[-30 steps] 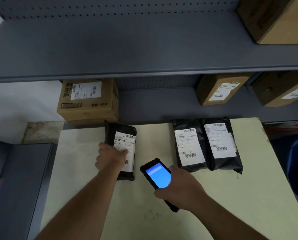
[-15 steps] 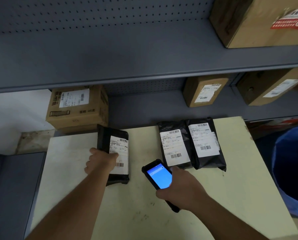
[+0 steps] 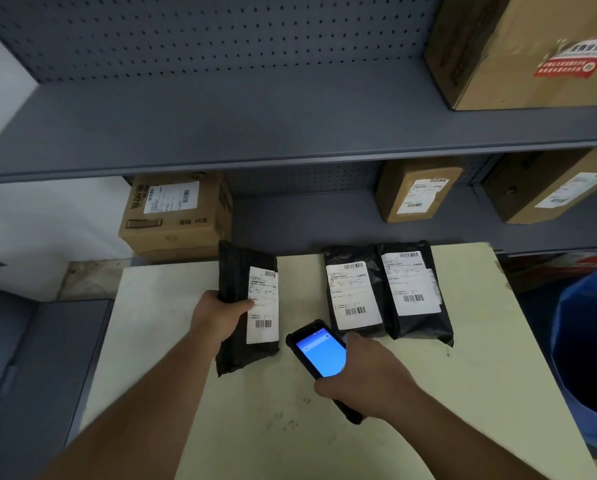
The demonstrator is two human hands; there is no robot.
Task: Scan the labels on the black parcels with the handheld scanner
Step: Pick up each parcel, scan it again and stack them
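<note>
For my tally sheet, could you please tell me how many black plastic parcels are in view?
3: one black plastic parcel gripped by the left hand, two lying side by side on the pale table, middle and right. None looks hidden.

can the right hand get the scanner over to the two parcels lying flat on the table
Probably yes: the right hand holds the scanner just before the two flat parcels, nothing between.

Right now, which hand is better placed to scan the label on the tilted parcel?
The right hand. It already holds the scanner, screen lit, just beside that parcel. The left hand is busy gripping the parcel's edge, tipping its label up.
</note>
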